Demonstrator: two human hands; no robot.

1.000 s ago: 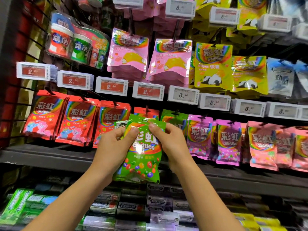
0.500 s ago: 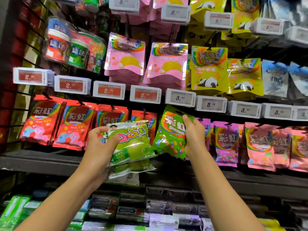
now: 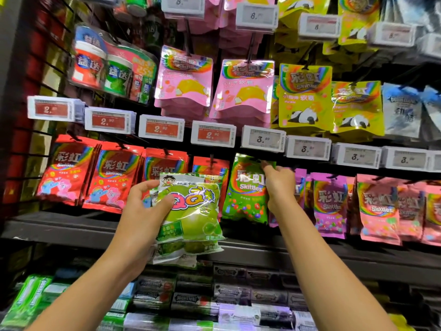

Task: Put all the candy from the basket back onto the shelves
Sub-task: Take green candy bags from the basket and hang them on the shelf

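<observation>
My left hand (image 3: 145, 209) grips a small stack of light-green QQ gummy bags (image 3: 191, 211) in front of the middle shelf row. My right hand (image 3: 279, 185) pinches the top right corner of a green Skittles bag (image 3: 245, 189), holding it up under the white 3.90 price tag (image 3: 263, 139), at the peg between the red and purple Skittles rows. The peg itself is hidden behind the bag and my fingers. No basket is in view.
Red Skittles bags (image 3: 114, 177) hang to the left, purple (image 3: 330, 204) and pink (image 3: 379, 211) ones to the right. Pink (image 3: 243, 89) and yellow (image 3: 305, 96) pouches hang above. A dark shelf ledge (image 3: 59, 225) runs below, with gum packs (image 3: 229, 295) underneath.
My right hand took the green Skittles bag off the stack and lifted it right and up to the peg row. My left hand kept the QQ bags, now exposed.
</observation>
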